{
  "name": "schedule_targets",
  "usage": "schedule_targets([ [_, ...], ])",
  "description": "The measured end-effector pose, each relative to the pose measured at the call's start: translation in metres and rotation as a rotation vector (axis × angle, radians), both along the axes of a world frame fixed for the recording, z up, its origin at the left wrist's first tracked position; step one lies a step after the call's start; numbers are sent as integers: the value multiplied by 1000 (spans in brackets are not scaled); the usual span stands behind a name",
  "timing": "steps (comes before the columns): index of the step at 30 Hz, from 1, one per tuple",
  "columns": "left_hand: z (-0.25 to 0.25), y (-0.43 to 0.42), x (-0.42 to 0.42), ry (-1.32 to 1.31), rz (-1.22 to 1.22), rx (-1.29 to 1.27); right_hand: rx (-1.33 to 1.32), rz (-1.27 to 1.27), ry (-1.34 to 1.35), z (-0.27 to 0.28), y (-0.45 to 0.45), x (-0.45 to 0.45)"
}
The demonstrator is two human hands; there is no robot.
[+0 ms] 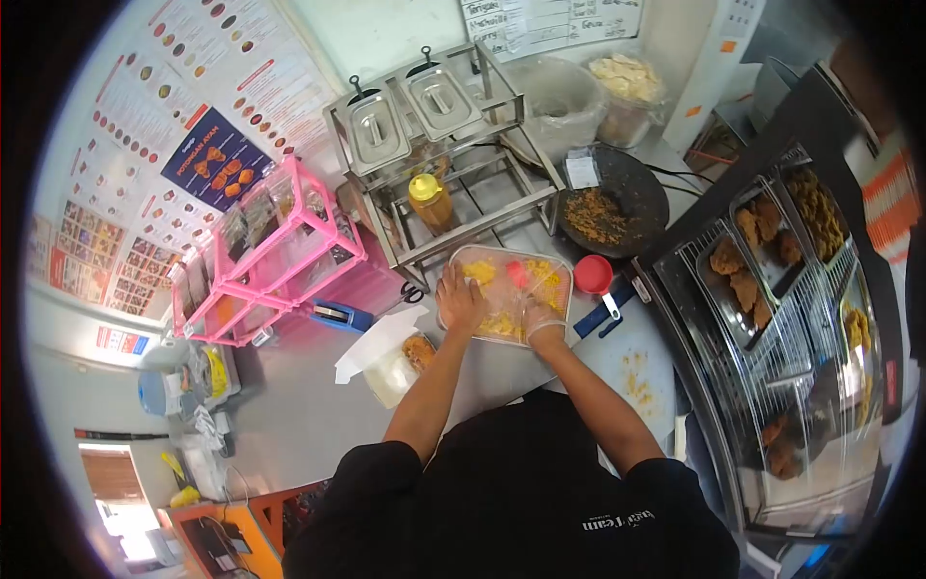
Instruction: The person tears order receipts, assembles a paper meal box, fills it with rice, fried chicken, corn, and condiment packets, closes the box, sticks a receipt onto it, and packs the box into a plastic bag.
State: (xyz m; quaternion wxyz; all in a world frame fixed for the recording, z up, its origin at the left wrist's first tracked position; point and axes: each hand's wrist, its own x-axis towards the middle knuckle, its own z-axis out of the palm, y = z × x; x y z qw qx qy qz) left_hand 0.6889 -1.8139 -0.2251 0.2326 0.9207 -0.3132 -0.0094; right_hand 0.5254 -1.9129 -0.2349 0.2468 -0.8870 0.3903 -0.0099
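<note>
In the head view, a shallow tray (501, 337) with a mesh-like rim holds yellow food pieces (552, 280) and a small red item (519, 274) whose kind I cannot make out. My bare left hand (461, 303) lies over the tray's left side, its fingers stretched out. Wearing a clear plastic glove, my right hand (543, 320) reaches over the tray's lower right side; its fingertips are hard to make out. Left of the tray sits an open white takeaway box (392, 376) with a browned piece of food (419, 352). A red measuring cup (593, 276) is just right of the tray.
A steel rack (463, 246) with lidded pans and a yellow-capped bottle (430, 201) stands behind. Beside it is a dark stone bowl (641, 207) of crumbs. A pink shelf (280, 285), tape dispenser (340, 316) and scissors (412, 292) are left; a fried-chicken display case (772, 386) is right.
</note>
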Motion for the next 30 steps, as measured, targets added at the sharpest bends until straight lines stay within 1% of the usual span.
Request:
schedule_targets([
  [2,-20,8,8,-57,-18,-69,4,125,-17,-2,-11,6],
  [4,-19,9,10,-51,-17,-78,-27,282,6,-16,-33,11],
  [7,-20,9,10,-42,-3,-103,-237,387,-51,-20,-39,25],
  [8,-21,10,10,-40,1,-113,-217,419,13,-20,-41,29],
  [9,-21,12,11,-54,5,-110,-200,451,79,-3,-42,31],
  [11,-24,14,11,-77,16,-108,-202,466,-5,-12,-49,50],
  [13,-25,13,13,-69,-42,-158,-223,414,-302,-67,-51,83],
  [14,-26,12,14,-64,-68,-182,-89,428,-304,-78,-46,87],
  [16,-18,6,7,-51,-33,-248,182,449,-299,-89,-32,90],
  [19,-12,-2,8,-35,29,-306,432,511,-278,-85,-36,75],
  [23,-13,-5,8,3,100,-416,518,608,-257,-77,-36,53],
  [25,1,-6,7,86,155,-515,551,624,-241,-80,-33,50],
  [26,8,-5,4,127,185,-561,537,643,-243,-82,-32,49],
  [28,13,-5,4,128,211,-630,460,733,-311,-89,-34,43],
  [30,13,-4,6,140,225,-670,154,881,-509,-94,-41,32],
])
